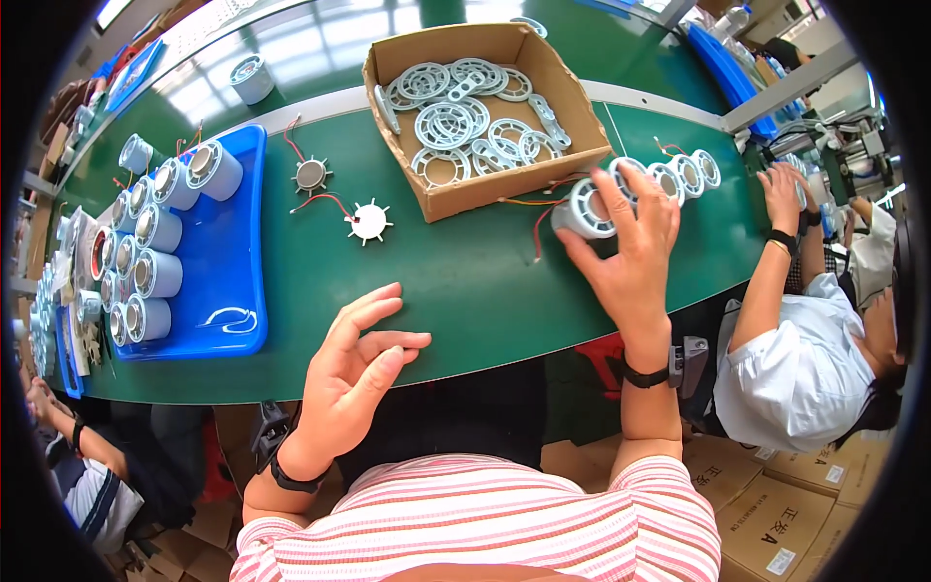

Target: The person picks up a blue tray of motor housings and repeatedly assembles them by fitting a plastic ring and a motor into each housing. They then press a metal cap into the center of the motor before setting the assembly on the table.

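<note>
Gripping a white motor (587,208) beside the box (572,116) of plastic rings (448,124), my right hand (630,257) closes around it. My left hand (351,373) hovers spread, empty (blue tray (238,291) holds grey cylinders (155,274)).

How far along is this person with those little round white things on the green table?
Done, apparently: a row of finished white cylinders lies beside the cardboard box. In hand: the right hand grips another cylinder; the left hand is empty. Left: many cylinders wait in the blue tray, and two loose wired discs.
</note>
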`<action>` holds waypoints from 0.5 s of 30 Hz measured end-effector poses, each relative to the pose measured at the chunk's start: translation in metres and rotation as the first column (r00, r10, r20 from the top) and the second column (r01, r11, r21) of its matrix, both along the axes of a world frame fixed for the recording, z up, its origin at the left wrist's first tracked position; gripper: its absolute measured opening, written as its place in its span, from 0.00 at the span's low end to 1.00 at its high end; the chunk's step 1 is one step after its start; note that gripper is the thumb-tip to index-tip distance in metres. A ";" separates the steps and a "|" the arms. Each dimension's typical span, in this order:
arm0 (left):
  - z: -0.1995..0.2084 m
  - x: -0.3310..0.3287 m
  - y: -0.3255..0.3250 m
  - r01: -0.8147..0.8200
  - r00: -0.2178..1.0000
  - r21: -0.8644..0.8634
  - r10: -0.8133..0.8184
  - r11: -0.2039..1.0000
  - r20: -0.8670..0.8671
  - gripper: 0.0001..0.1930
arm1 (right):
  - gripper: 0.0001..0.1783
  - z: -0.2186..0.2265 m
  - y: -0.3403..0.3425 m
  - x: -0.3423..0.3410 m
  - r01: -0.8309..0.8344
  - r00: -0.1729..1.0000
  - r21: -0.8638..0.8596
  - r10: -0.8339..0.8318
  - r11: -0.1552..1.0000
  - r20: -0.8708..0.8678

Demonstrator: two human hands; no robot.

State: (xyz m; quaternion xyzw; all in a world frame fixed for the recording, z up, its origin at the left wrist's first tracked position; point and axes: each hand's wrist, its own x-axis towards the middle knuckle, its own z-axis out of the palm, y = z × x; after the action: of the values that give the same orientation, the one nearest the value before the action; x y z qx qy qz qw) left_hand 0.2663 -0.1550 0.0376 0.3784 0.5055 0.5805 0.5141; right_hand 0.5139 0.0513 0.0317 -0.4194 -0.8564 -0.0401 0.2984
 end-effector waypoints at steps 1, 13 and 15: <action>0.000 0.001 -0.001 -0.013 1.000 0.018 0.013 1.000 0.002 0.21 | 0.38 -0.001 0.006 0.005 0.006 1.000 0.019 -0.006 1.000 0.003; 0.038 -0.020 -0.001 0.119 0.490 0.275 0.185 0.954 -0.852 0.14 | 0.35 -0.012 0.051 0.042 0.211 0.977 0.134 -0.213 0.968 0.003; 0.039 -0.023 -0.006 0.102 0.480 0.265 0.186 0.959 -0.857 0.14 | 0.33 0.001 0.036 0.021 0.122 0.993 0.143 -0.120 0.982 -0.020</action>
State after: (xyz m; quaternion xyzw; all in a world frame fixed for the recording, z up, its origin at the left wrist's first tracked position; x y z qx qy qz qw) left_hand 0.2430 -0.1606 0.0767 0.6768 0.6181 0.3841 0.1109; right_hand 0.5347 0.0870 0.0324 -0.4482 -0.8226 -0.1174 0.3297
